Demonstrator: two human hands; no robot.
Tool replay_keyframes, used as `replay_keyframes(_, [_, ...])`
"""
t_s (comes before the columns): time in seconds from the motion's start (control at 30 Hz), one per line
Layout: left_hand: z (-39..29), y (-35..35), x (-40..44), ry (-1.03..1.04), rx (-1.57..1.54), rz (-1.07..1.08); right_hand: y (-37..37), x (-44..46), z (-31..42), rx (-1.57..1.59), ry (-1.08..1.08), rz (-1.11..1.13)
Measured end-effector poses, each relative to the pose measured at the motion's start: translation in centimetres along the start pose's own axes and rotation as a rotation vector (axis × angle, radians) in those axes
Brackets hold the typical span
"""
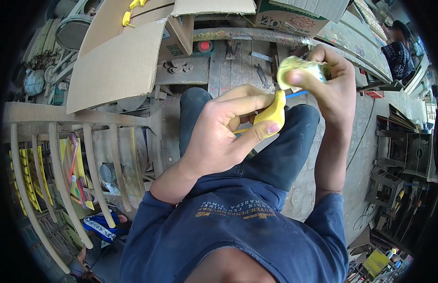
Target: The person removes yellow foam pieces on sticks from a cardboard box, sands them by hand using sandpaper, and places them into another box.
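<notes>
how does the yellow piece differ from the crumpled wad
The yellow piece is smooth and evenly coloured; the wad is ruffled and patchy. The left hand holds the yellow piece, the right hand the wad. The yellow piece looks sharp, the wad blurred. Both show some yellow.

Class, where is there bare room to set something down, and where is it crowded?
The wooden boards look bare between the grey rings and dark tool; floor shows bare between the trousers and right forearm. Crowded: the boards' far end, with the red-topped container and tools, and over the trousers, where the left hand holds a yellow piece.
</notes>
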State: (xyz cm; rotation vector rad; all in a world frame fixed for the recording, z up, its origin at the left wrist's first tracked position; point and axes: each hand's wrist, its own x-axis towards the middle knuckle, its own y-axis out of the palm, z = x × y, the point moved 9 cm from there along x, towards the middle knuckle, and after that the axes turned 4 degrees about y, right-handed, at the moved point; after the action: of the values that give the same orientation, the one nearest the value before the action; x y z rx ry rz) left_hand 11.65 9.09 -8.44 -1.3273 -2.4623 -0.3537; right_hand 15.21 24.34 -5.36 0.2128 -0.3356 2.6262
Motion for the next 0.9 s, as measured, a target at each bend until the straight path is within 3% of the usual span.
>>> replay_keyframes(0.03, [0.1,0.0,0.0,0.001,-0.001,0.0,0.2,-0.3,0.2,0.124,0.006,-0.01])
replay_keyframes(0.17, [-0.7,0.0,0.0,0.119,0.09,-0.032,2.4,-1.1,1.9,-0.151,-0.134,0.148])
replay_keyframes(0.23, [-1.1,0.1,0.0,0.125,0.074,-0.053,0.5,-0.2,0.2,-0.084,-0.009,-0.051])
replay_keyframes(0.27, [-0.9,0.2,0.1,0.055,-0.025,-0.056,-0.8,0.0,0.6,-0.257,-0.026,-0.144])
replay_keyframes(0.3, [-0.6,0.2,0.2,-0.014,-0.123,-0.059,-1.4,-0.1,0.4,-0.176,-0.054,-0.188])
replay_keyframes(0.37, [-0.2,-0.3,0.0,-0.022,-0.064,0.006,-0.1,-1.1,0.2,0.229,-0.081,-0.067])
replay_keyframes(0.43, [1.0,-0.3,-0.4,-0.153,-0.159,0.003,1.6,-2.1,1.0,0.06,-0.261,0.105])
replay_keyframes(0.5, [1.3,-0.1,-0.4,-0.215,-0.214,0.058,1.7,-2.2,0.3,0.0,-0.14,0.098])
replay_keyframes(0.53, [1.6,0.5,-0.5,-0.274,-0.268,0.107,0.7,-1.9,0.2,-0.044,-0.073,-0.05])
replay_keyframes(0.57, [1.9,0.8,-0.6,-0.276,-0.271,0.111,-0.5,-1.7,0.1,-0.088,-0.008,-0.196])
replay_keyframes(0.6, [1.9,0.7,-0.5,-0.226,-0.287,0.071,-1.4,-1.6,1.0,-0.183,-0.087,-0.272])
replay_keyframes(0.63, [1.8,0.4,-0.2,-0.172,-0.3,0.03,-1.7,-1.7,0.9,-0.183,-0.092,-0.274])
replay_keyframes(0.7, [1.9,0.5,0.0,-0.151,-0.33,0.019,0.4,-2.3,1.8,0.017,-0.255,0.002])
replay_keyframes(0.73, [1.8,0.4,-0.1,-0.146,-0.345,0.016,1.6,-2.8,2.7,-0.141,-0.287,0.094])
replay_keyframes(0.83, [1.4,0.5,0.0,-0.187,-0.317,0.034,0.7,-2.1,2.1,-0.247,-0.113,0.001])
replay_keyframes(0.9, [1.7,0.6,0.0,-0.167,-0.323,0.044,-0.6,-1.4,2.9,-0.408,-0.159,-0.138])
